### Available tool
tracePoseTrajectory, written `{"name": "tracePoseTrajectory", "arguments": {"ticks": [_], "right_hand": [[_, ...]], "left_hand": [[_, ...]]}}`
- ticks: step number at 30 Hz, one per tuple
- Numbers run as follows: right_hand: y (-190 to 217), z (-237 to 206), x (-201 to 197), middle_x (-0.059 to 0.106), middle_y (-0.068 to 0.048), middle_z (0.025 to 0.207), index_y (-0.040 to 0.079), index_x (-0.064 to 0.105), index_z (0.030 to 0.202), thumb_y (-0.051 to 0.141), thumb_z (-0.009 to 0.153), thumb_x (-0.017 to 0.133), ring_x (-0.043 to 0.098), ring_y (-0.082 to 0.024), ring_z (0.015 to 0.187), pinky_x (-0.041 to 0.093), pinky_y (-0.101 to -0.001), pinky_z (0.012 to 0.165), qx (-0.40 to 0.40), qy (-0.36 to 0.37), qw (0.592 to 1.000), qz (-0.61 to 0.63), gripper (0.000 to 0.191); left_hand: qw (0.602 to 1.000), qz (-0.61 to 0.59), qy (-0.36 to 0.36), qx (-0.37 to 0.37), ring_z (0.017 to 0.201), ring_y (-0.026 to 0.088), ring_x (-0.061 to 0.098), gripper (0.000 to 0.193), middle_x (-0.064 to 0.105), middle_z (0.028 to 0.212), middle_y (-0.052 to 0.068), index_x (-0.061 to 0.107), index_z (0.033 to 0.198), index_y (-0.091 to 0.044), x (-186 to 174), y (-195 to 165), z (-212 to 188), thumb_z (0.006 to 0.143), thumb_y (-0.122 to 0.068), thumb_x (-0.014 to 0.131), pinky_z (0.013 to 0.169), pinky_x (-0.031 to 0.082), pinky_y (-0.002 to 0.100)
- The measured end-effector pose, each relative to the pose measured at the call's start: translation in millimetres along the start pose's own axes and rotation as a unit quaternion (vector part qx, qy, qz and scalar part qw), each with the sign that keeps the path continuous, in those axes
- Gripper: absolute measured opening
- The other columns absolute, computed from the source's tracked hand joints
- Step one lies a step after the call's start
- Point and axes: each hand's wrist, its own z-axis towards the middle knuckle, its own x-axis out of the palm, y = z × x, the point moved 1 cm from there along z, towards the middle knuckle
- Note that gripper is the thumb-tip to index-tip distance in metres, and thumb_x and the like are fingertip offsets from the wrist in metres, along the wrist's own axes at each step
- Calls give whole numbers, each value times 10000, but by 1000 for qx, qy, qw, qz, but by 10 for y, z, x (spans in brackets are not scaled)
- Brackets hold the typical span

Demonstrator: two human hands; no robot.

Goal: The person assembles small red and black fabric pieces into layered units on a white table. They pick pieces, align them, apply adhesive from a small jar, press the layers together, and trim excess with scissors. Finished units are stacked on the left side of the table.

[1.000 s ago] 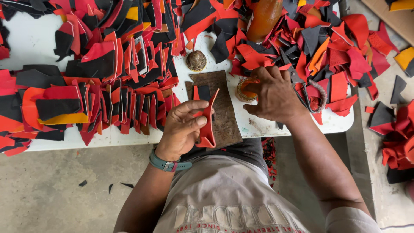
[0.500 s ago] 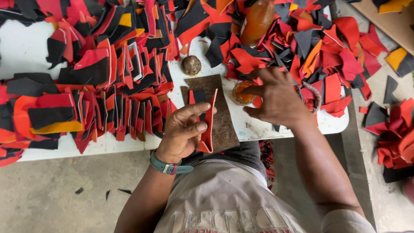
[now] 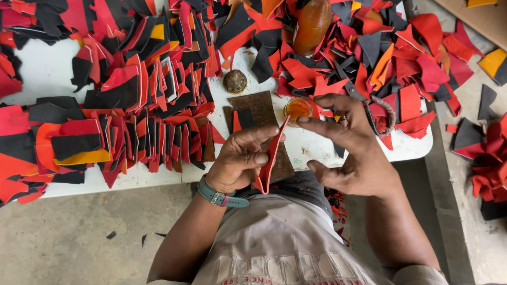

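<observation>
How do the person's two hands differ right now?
The left hand grips a red strip and has a teal band at its wrist; the right hand holds nothing and wears none. The left hand's fingers curl; the right hand's are spread. Both hover over the white table.

A small craft workshop, by the look of it, one that works in leather or a similar sheet material. A white worktop is heaped with cut red, black and orange pieces, with more scraps on the bare concrete floor at right. A worn brown cutting board and a small pot of amber glue sit near the middle.
</observation>
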Motion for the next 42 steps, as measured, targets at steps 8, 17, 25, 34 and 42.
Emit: {"name": "tracePoseTrajectory", "arguments": {"ticks": [8, 17, 25, 34, 42], "right_hand": [[73, 9, 86, 460, -193, 1387, 151, 653, 1378, 168, 705, 829, 466, -382, 1313, 393, -500, 1160, -41, -17, 991, -122, 696], [132, -73, 153, 506, -215, 1330, 167, 690, 1333, 195, 710, 809, 490, -405, 1238, 384, -518, 1076, -78, -5, 979, -189, 635], [150, -126, 149, 501, -233, 1350, 157, 702, 1294, 191, 743, 792, 474, -415, 1272, 401, -544, 1101, -71, -16, 983, -167, 559], [201, -157, 195, 524, -184, 1336, 191, 698, 1301, 203, 742, 806, 498, -390, 1247, 395, -525, 1067, -95, -8, 984, -150, 569], [229, -159, 228, 512, -172, 1351, 190, 714, 1313, 222, 771, 819, 483, -400, 1249, 373, -539, 1047, -102, -23, 963, -249, 553]], "left_hand": [[1000, -17, 4, -5, 995, 159, 725, 600, 673, 1386, 167, 541, 1526, 8, 49, 19, -8, 966, 21, 757, 905, 584, 280], [999, -9, -28, -12, 936, 141, 707, 651, 671, 1324, 132, 517, 1519, -9, 145, 19, 22, 925, -18, 784, 813, 571, 249], [998, 60, -24, 12, 800, 2, 631, 577, 687, 1397, 138, 566, 1479, 13, 175, 10, 50, 940, -2, 773, 668, 504, 118], [998, 35, -51, 1, 900, 56, 672, 596, 695, 1340, 110, 556, 1482, 5, 182, 12, 32, 925, 7, 767, 790, 558, 198], [998, 52, -33, 25, 835, 17, 632, 573, 716, 1296, 86, 580, 1501, -3, 144, 27, -1, 962, 16, 774, 705, 511, 152]]}}
